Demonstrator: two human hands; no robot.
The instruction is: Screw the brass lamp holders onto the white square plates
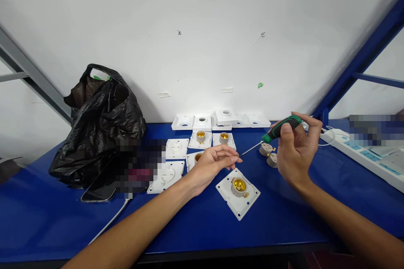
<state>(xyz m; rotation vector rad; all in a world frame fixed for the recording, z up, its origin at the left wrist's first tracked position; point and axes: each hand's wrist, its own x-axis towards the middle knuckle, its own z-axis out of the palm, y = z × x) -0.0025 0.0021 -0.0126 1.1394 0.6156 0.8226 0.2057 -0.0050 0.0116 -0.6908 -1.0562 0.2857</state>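
Observation:
My right hand (296, 147) holds a green-and-black screwdriver (277, 129) by its handle, the thin shaft pointing left and down. My left hand (212, 164) hovers palm up with thumb and forefinger pinched at the screwdriver's tip; whether a screw sits between them is too small to tell. Just below and between my hands lies a white square lamp-holder plate (237, 195) with a brass socket in its middle. Two loose grey sockets (269, 154) lie under the screwdriver.
Several more white plates (202, 136), some with sockets, lie in rows toward the wall. A black plastic bag (97, 128) stands at left, a phone (100, 188) with a white cable beside it. A white power strip (369, 157) lies at right on the blue table (195, 227).

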